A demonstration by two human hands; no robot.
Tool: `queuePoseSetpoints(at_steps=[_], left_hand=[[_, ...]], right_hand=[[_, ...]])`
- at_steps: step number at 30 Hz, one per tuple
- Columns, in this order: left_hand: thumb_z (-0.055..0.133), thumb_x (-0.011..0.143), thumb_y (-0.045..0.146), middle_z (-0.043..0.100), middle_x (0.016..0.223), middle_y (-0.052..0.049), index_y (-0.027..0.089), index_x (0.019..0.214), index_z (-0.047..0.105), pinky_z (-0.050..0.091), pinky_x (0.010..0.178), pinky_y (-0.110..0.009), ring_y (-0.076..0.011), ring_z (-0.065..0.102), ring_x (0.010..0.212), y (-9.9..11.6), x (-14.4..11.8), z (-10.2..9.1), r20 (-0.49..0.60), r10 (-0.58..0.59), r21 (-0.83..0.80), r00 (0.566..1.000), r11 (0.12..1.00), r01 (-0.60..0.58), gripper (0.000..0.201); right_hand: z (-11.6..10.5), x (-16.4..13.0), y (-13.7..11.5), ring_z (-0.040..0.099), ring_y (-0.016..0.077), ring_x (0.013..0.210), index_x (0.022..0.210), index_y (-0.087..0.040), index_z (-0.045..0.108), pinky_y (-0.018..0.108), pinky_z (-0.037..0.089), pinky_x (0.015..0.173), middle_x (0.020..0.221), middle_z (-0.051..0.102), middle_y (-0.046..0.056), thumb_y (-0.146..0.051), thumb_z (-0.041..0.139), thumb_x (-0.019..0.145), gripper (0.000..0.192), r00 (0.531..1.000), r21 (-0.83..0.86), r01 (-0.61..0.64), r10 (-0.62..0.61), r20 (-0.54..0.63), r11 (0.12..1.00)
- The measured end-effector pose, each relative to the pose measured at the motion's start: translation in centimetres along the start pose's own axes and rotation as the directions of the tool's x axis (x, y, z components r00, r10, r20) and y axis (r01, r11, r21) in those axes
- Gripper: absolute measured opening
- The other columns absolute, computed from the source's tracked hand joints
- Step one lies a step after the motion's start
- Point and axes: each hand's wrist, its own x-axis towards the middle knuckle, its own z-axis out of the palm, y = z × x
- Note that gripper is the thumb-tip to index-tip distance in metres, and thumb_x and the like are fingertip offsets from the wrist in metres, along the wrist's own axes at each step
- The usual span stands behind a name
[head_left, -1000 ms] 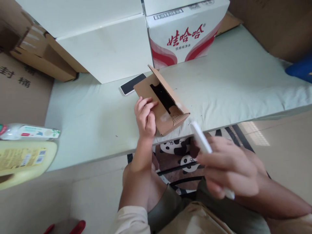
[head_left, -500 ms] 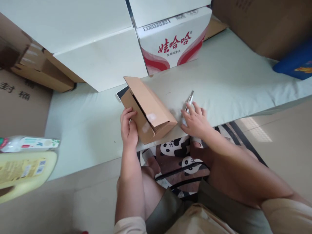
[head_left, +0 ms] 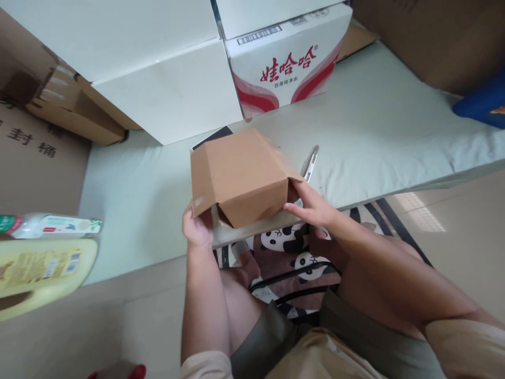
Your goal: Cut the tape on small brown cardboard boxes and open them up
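Observation:
A brown cardboard box [head_left: 248,168] is between my two hands near the front edge of the covered surface, its flaps sticking out to both sides. My left hand [head_left: 197,226] grips the left flap at its near corner, with some fingers hidden under the cardboard. On the other side my right hand [head_left: 307,202] holds the right flap, thumb toward the near side and fingers partly hidden beneath. A utility knife [head_left: 311,163] with a white handle lies just beyond my right hand, blade pointing away. Part of a dark flat object [head_left: 215,136] shows behind the box.
White cartons [head_left: 169,95] and a red-and-white water carton [head_left: 292,68] stand along the back. At the left are a yellow jug [head_left: 43,268] and a clear bottle [head_left: 33,226]. A blue item [head_left: 483,105] sits at the far right. A panda-print mat [head_left: 276,279] lies below.
The box has turned and opened out, its flaps now spread. My right hand has let go of the utility knife and taken the box's right side. My left hand has shifted slightly left and down.

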Motion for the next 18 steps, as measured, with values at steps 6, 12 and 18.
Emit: queuePoseSetpoints(at_steps=[6,12,18], left_hand=[[0.081,0.051,0.079,0.077,0.099,-0.013,0.020,0.101,0.073,0.060,0.093,-0.044,-0.0331,0.073,0.104,-0.3,-0.6,-0.5,0.227,0.037,0.262,0.973,0.960,-0.098,0.079],[0.084,0.053,0.073,0.077,0.091,-0.013,0.018,0.089,0.073,0.063,0.087,-0.045,-0.0325,0.076,0.093,-0.3,-0.6,-0.2,0.179,-0.019,0.274,0.984,0.961,-0.031,0.066],[0.090,0.049,0.065,0.077,0.098,-0.013,0.016,0.098,0.072,0.061,0.088,-0.040,-0.0287,0.075,0.097,-0.3,-0.3,0.6,-0.016,-0.054,0.263,0.998,0.963,0.057,0.071]], right_hand=[[0.0,0.3,-0.6,0.068,0.0306,0.111,0.126,-0.019,0.064,0.050,0.055,0.098,0.109,0.074,0.015,-0.055,0.048,0.094,0.050,0.999,0.115,-0.007,0.013,-0.052,0.993],[0.1,0.3,-1.0,0.066,0.0269,0.092,0.105,-0.020,0.064,0.042,0.056,0.081,0.093,0.070,0.010,-0.059,0.068,0.080,0.047,0.954,0.143,-0.174,0.203,-0.220,0.974],[-0.1,0.4,-0.8,0.047,0.0138,0.062,0.073,-0.022,0.047,0.028,0.040,0.057,0.065,0.048,-0.002,-0.063,0.052,0.091,0.045,0.871,0.305,-0.269,0.366,-0.328,0.914]])
